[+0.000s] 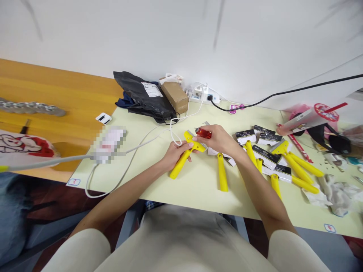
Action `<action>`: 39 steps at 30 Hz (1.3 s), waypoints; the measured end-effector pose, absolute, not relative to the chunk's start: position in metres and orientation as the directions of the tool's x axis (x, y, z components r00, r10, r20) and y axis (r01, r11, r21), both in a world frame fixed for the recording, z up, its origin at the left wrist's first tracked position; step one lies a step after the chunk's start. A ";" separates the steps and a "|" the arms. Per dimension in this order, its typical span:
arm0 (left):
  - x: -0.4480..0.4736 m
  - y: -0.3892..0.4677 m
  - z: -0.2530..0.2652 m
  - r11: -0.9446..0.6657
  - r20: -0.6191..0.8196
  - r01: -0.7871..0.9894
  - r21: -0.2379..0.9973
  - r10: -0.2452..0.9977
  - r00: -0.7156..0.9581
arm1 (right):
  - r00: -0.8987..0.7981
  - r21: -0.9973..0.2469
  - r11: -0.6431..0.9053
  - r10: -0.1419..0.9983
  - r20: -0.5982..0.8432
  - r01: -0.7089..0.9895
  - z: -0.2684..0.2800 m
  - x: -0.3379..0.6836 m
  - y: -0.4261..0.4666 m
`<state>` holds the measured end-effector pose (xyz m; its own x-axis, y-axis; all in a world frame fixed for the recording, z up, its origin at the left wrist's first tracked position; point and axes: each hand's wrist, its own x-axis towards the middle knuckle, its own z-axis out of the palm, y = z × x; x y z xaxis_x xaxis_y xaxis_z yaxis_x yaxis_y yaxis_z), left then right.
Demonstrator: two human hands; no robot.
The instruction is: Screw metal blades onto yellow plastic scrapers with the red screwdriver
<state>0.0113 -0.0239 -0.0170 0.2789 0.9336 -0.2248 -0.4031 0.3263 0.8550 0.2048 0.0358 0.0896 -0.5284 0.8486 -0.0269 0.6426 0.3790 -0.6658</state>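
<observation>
My left hand [176,154] is closed around a yellow scraper [181,163], gripping it near the junction of its handle and wide head. The handle slants down toward me. Over the scraper's head, my right hand [217,139] holds a screwdriver with a red handle [203,133]; its tip is hard to make out. Another yellow scraper [222,173] lies just right of my hands, its head partly hidden by a black-and-white package. Several more yellow scrapers [301,170] lie beyond my right forearm, among black-and-white packages [266,155].
A white cable [129,168] loops across the table at left. Behind are a black parcel bag [147,98], a cardboard box [175,96] and a power strip [202,96]. At right lie a drink cup [300,120] with a straw and crumpled tissue [340,194].
</observation>
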 end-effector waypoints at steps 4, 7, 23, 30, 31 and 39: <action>0.011 -0.024 -0.018 0.320 -0.220 -0.398 0.860 0.935 0.278 | -0.545 -0.684 0.388 0.838 -0.017 0.617 0.088 0.206 0.037; 0.010 -0.024 -0.019 0.318 -0.216 -0.397 0.861 0.935 0.281 | -0.551 -0.692 0.389 0.834 -0.016 0.609 0.088 0.206 0.037; 0.011 -0.022 -0.019 0.333 -0.265 -0.401 0.853 0.940 0.215 | -0.563 -0.663 0.501 0.814 0.144 0.556 0.089 0.206 0.036; -0.008 0.003 -0.025 0.215 -0.294 -0.469 0.857 0.950 -0.102 | -0.256 -0.743 0.503 0.864 0.433 0.441 0.143 0.242 0.019; -0.012 0.006 -0.026 0.194 -0.286 -0.473 0.859 0.949 -0.130 | -0.283 -0.723 0.512 0.859 0.427 0.463 0.148 0.247 0.019; -0.019 0.011 -0.029 0.175 -0.275 -0.479 0.860 0.950 -0.148 | -0.381 -0.800 0.376 0.903 0.201 0.468 0.134 0.244 0.034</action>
